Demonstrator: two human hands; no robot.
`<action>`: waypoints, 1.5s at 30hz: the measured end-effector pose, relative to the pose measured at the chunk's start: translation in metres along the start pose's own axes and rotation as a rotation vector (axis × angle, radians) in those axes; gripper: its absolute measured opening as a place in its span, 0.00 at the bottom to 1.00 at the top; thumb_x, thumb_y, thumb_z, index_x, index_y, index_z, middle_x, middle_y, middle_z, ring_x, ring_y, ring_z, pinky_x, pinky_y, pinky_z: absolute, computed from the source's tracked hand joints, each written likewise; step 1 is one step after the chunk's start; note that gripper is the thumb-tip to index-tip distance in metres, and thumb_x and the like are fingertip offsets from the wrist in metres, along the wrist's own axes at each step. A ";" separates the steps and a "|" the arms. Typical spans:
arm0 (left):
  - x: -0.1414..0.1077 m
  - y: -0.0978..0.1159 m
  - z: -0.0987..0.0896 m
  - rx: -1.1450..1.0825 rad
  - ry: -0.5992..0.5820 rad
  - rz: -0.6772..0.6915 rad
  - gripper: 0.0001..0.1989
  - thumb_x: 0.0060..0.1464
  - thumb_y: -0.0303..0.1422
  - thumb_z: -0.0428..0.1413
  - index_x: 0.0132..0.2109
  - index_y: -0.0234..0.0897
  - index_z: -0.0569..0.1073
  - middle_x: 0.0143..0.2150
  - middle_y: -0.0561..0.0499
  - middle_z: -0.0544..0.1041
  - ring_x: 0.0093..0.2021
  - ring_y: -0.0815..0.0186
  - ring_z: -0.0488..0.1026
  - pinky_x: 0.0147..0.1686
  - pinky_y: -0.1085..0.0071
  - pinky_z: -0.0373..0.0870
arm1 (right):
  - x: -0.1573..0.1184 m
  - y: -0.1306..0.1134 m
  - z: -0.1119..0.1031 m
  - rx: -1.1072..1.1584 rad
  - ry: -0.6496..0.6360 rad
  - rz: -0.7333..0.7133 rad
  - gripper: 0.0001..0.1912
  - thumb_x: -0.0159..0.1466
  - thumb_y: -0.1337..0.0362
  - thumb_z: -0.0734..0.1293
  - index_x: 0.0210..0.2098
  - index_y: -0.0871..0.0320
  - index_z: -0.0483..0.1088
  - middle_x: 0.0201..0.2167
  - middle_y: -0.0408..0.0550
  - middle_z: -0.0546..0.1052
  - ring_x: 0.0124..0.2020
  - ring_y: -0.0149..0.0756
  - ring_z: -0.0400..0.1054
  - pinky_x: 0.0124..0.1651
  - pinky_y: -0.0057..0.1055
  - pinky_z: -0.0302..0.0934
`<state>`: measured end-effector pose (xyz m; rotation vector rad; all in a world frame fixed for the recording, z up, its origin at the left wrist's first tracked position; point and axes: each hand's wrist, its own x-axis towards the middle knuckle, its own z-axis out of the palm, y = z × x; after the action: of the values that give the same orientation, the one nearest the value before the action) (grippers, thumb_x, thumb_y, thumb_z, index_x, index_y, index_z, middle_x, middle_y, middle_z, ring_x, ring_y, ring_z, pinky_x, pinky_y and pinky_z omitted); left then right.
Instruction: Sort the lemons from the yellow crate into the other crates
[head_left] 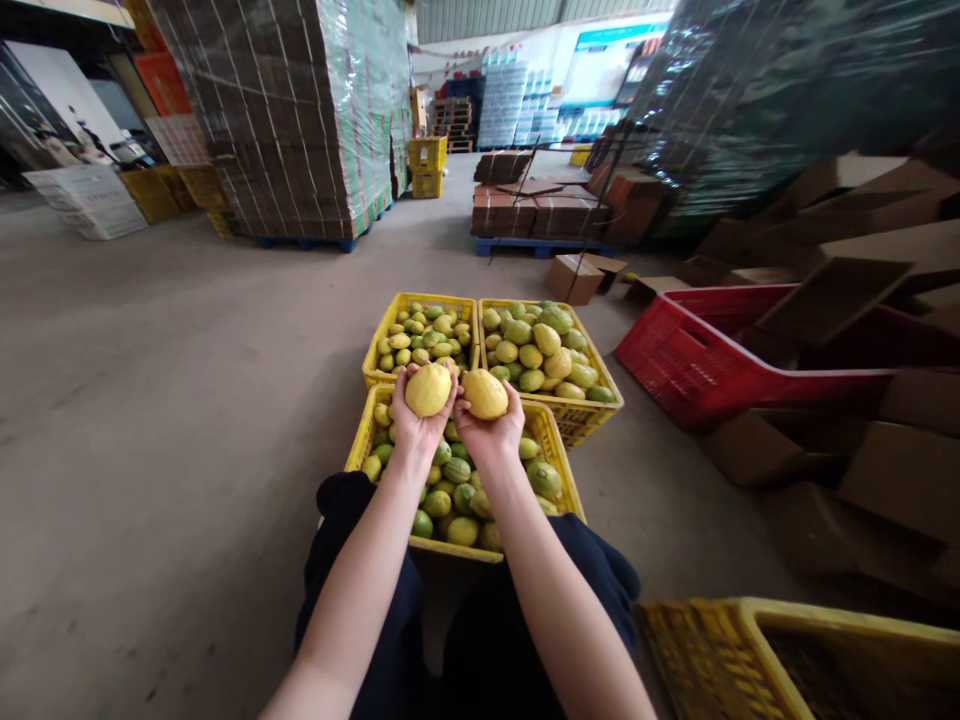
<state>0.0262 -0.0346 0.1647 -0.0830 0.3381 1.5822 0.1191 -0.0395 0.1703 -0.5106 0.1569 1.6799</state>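
Observation:
My left hand (409, 415) is cupped around a yellow lemon (428, 390), its fingers curled up the sides. A second yellow lemon (484, 394) lies in my right hand (495, 428), held the same way. Both hands are side by side above the near yellow crate (564, 470), which is full of green and yellow lemons (457, 470). Just beyond stand two more yellow crates. The left one (369, 378) holds smaller lemons (420, 340), and the right one (581, 425) is heaped with larger ones (531, 356). My forearms hide part of the near crate's fruit.
A red crate (675, 350) with cardboard in it stands at right, among open cardboard boxes (900, 480). Another yellow crate (705, 650) is at lower right. Flattened cartons (536, 212) lie on a blue pallet ahead. A wrapped stack (277, 120) rises at back left.

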 end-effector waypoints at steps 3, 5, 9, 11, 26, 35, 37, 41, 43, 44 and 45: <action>0.001 0.000 -0.002 0.007 0.002 0.010 0.14 0.64 0.38 0.51 0.33 0.38 0.75 0.35 0.49 0.80 0.49 0.59 0.78 0.48 0.61 0.78 | 0.000 0.000 0.000 -0.003 -0.009 -0.006 0.15 0.64 0.56 0.61 0.41 0.60 0.71 0.27 0.49 0.77 0.25 0.34 0.68 0.19 0.23 0.61; 0.001 0.001 -0.002 0.030 -0.003 0.029 0.13 0.63 0.39 0.52 0.33 0.39 0.75 0.33 0.49 0.79 0.48 0.59 0.78 0.48 0.60 0.78 | -0.001 0.000 0.000 -0.014 -0.019 -0.009 0.15 0.63 0.56 0.61 0.40 0.60 0.71 0.27 0.49 0.77 0.25 0.34 0.68 0.19 0.23 0.61; 0.001 0.001 -0.001 0.052 0.038 0.084 0.16 0.62 0.41 0.51 0.29 0.38 0.72 0.31 0.50 0.78 0.42 0.61 0.79 0.48 0.61 0.77 | -0.002 0.003 0.000 -0.040 -0.031 -0.038 0.14 0.63 0.57 0.62 0.39 0.60 0.72 0.27 0.49 0.77 0.26 0.34 0.70 0.22 0.25 0.66; 0.001 0.000 -0.001 0.077 0.086 0.126 0.17 0.62 0.42 0.51 0.27 0.38 0.71 0.30 0.51 0.78 0.38 0.63 0.79 0.47 0.63 0.76 | -0.001 0.006 -0.002 -0.039 -0.024 -0.076 0.12 0.62 0.57 0.64 0.38 0.60 0.72 0.27 0.48 0.78 0.28 0.35 0.72 0.28 0.28 0.70; -0.008 -0.032 -0.018 0.445 -0.022 0.361 0.20 0.59 0.37 0.46 0.24 0.36 0.74 0.30 0.49 0.78 0.37 0.64 0.76 0.50 0.68 0.70 | 0.004 0.003 -0.004 0.074 0.017 -0.205 0.15 0.64 0.54 0.61 0.33 0.59 0.71 0.23 0.44 0.76 0.25 0.32 0.71 0.37 0.31 0.72; -0.014 -0.042 -0.023 0.578 -0.138 0.380 0.19 0.59 0.33 0.44 0.24 0.37 0.74 0.31 0.48 0.78 0.39 0.62 0.77 0.50 0.68 0.70 | 0.011 -0.003 -0.010 0.017 0.085 -0.302 0.16 0.60 0.50 0.62 0.33 0.57 0.71 0.21 0.41 0.74 0.22 0.34 0.67 0.34 0.35 0.71; -0.013 -0.041 -0.024 0.585 -0.151 0.363 0.20 0.58 0.31 0.43 0.24 0.37 0.75 0.31 0.48 0.78 0.39 0.62 0.77 0.50 0.67 0.70 | 0.012 -0.004 -0.011 0.014 0.099 -0.319 0.15 0.60 0.51 0.62 0.32 0.56 0.71 0.21 0.41 0.74 0.21 0.33 0.66 0.32 0.33 0.70; -0.010 -0.038 -0.023 0.575 -0.147 0.236 0.19 0.56 0.30 0.44 0.23 0.37 0.74 0.29 0.48 0.78 0.40 0.61 0.78 0.51 0.65 0.70 | 0.013 -0.004 -0.010 -0.001 0.121 -0.385 0.14 0.59 0.51 0.63 0.30 0.56 0.70 0.19 0.39 0.73 0.19 0.32 0.65 0.29 0.32 0.69; -0.009 -0.037 -0.022 0.555 -0.125 0.195 0.18 0.56 0.30 0.45 0.22 0.37 0.74 0.29 0.48 0.78 0.41 0.60 0.78 0.52 0.64 0.70 | 0.013 -0.003 -0.010 -0.035 0.113 -0.422 0.13 0.58 0.51 0.64 0.30 0.55 0.69 0.19 0.38 0.72 0.19 0.32 0.65 0.29 0.32 0.69; -0.009 -0.037 -0.022 0.542 -0.110 0.194 0.18 0.56 0.30 0.45 0.22 0.37 0.73 0.29 0.48 0.78 0.41 0.60 0.78 0.53 0.64 0.70 | 0.013 -0.002 -0.010 -0.050 0.111 -0.435 0.13 0.58 0.51 0.64 0.30 0.54 0.68 0.19 0.38 0.72 0.19 0.33 0.66 0.29 0.33 0.69; -0.009 -0.037 -0.022 0.527 -0.093 0.202 0.19 0.56 0.30 0.45 0.21 0.37 0.73 0.29 0.48 0.78 0.41 0.60 0.78 0.53 0.64 0.70 | 0.013 -0.001 -0.010 -0.060 0.112 -0.446 0.12 0.57 0.51 0.64 0.30 0.54 0.68 0.19 0.37 0.72 0.19 0.33 0.66 0.29 0.33 0.69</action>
<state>0.0600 -0.0490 0.1402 0.4420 0.6957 1.6399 0.1210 -0.0317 0.1560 -0.6344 0.0671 1.2246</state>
